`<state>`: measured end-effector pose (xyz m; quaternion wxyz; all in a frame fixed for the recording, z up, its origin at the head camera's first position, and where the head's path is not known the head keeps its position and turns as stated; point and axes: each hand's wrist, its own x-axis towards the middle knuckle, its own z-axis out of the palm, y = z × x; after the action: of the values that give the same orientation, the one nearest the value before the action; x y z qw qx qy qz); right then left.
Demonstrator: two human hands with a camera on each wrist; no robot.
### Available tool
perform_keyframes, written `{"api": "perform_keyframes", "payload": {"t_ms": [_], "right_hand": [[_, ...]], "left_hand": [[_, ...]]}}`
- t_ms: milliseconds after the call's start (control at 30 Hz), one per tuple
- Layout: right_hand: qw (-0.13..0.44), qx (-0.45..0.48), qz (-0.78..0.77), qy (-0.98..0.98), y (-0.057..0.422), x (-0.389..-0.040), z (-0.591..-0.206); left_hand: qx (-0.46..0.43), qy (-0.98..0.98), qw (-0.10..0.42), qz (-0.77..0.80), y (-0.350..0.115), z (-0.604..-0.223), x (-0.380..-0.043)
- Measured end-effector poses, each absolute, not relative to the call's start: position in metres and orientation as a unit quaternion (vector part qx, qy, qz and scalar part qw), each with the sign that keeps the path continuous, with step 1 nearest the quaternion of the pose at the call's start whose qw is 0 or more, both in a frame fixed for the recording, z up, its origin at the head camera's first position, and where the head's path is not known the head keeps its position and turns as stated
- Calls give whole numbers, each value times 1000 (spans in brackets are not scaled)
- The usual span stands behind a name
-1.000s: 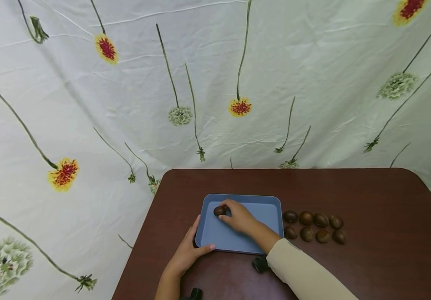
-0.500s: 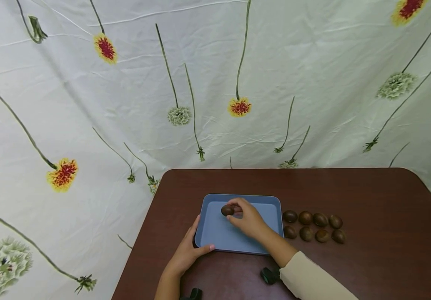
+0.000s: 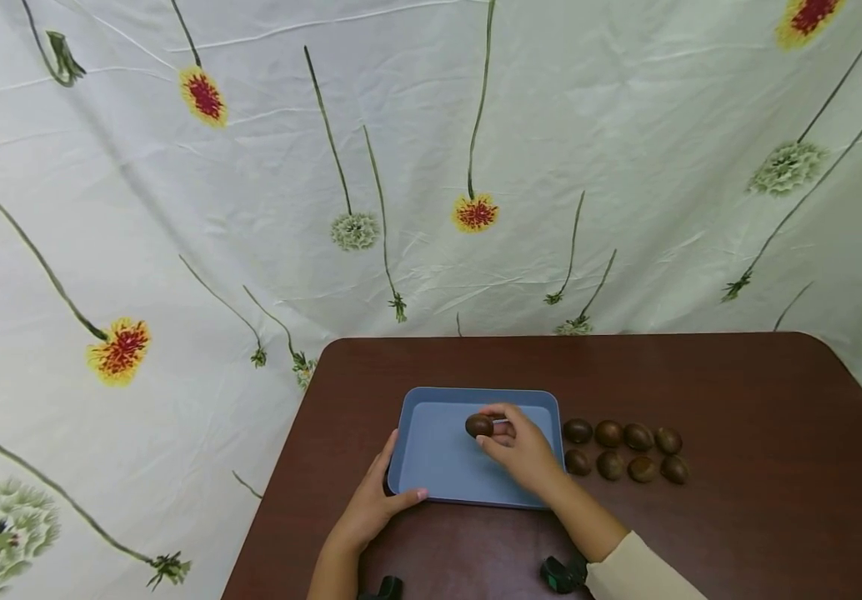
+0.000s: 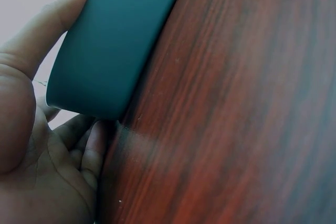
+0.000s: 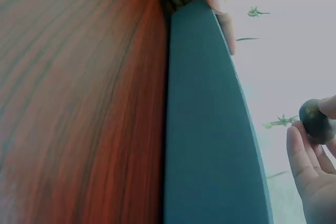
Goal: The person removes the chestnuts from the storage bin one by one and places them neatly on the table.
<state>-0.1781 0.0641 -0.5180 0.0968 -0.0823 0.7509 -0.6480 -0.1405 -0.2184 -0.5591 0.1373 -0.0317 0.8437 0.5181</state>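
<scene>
My right hand (image 3: 524,454) pinches a dark brown egg-shaped object (image 3: 479,426) between thumb and fingertips, above the blue tray (image 3: 442,467). In the right wrist view, the same dark egg-shaped object (image 5: 316,121) shows between the thumb and fingers, beyond the tray wall (image 5: 210,119). At the tray's near left corner, my left hand (image 3: 373,502) holds it, thumb on the near rim and fingers along the left side. The left wrist view shows the thumb at the rim of the tray wall (image 4: 115,40) and some fingers curled by its lower edge.
Two rows of similar brown egg-shaped objects (image 3: 609,465) lie just right of the tray on the dark wooden table (image 3: 769,500). A white flower-patterned cloth (image 3: 416,167) hangs behind and to the left. Black wrist devices (image 3: 560,575) sit near both wrists.
My right hand has moved right across the tray, carrying the brown egg-shaped object from the left part toward the middle. The left hand keeps its hold. The head view has shifted slightly.
</scene>
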Motion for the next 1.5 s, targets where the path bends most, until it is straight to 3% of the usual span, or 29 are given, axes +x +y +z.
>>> {"api": "perform_keyframes", "payload": {"t_ms": [800, 1067, 1500], "right_hand": [[50, -22, -706, 706, 147, -142, -510], [13, 40, -670, 742, 177, -128, -512], [14, 124, -596, 793, 245, -103, -527]], "left_hand": [[-42, 836, 148, 527, -219, -556, -140], [-37, 840, 146, 521, -219, -557, -140], [-34, 844, 140, 516, -218, -559, -141]]}}
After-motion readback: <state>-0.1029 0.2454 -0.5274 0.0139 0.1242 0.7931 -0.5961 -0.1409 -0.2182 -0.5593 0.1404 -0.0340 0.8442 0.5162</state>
